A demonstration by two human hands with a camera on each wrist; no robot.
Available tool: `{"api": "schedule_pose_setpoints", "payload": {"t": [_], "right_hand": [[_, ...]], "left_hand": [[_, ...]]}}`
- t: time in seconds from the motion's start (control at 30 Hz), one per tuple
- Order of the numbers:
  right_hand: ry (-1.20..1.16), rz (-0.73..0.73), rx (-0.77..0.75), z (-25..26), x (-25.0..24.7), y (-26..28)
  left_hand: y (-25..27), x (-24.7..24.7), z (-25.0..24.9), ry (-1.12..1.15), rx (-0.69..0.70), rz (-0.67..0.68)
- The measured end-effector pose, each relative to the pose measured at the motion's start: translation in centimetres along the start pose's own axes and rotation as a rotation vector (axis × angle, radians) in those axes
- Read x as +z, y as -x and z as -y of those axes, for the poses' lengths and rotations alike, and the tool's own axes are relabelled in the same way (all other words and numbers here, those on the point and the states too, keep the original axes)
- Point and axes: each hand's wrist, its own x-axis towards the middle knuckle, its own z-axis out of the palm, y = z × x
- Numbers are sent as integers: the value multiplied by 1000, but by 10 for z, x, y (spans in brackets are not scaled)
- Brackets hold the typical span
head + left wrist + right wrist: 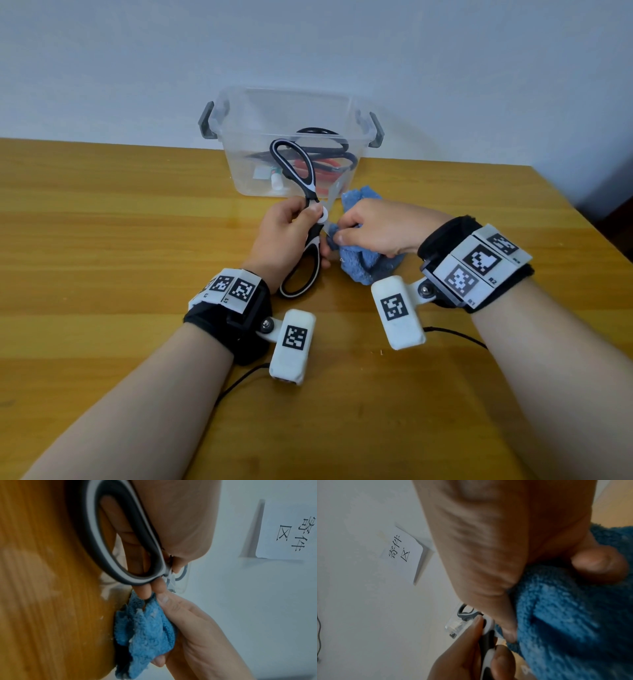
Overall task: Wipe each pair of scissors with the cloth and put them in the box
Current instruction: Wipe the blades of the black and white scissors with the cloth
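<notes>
My left hand (291,233) grips black-and-white scissors (301,192) near the pivot, spread wide apart, one handle loop pointing up toward the box, the other (123,534) down by my wrist. My right hand (373,229) holds a bunched blue cloth (370,263) and pinches it onto a blade just right of the pivot. The cloth (145,631) hangs to the tabletop, and its fold (565,615) fills the right wrist view. A clear plastic box (291,113) with grey latches stands behind, holding black-handled and red-handled scissors (325,161).
The wooden table (120,222) runs wide to both sides, its right edge (582,212) falling away. The box stands against a pale wall. A paper sign (402,555) is taped to the wall. Small white items lie in the box's left corner (274,178).
</notes>
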Motion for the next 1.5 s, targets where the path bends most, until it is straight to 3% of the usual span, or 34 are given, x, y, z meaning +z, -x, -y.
{"api": "schedule_pose_setpoints", "payload": {"t": [0.43, 0.7, 0.9, 1.03, 1.27, 1.5], "right_hand": [[24, 120, 33, -14, 8, 12], [51, 112, 63, -33, 6, 21], [-420, -155, 172, -32, -2, 14], [-666, -147, 92, -10, 3, 3], [-509, 100, -6, 0, 13, -16], [-335, -25, -68, -1, 14, -9]], "left_hand": [[-1, 2, -1, -16, -46, -4], [-4, 1, -3, 28, -131, -125], [-2, 2, -8, 59, -162, -100], [-2, 2, -8, 51, -146, -48], [-1, 1, -4, -49, -63, -31], [-3, 0, -1, -31, -67, -37]]}}
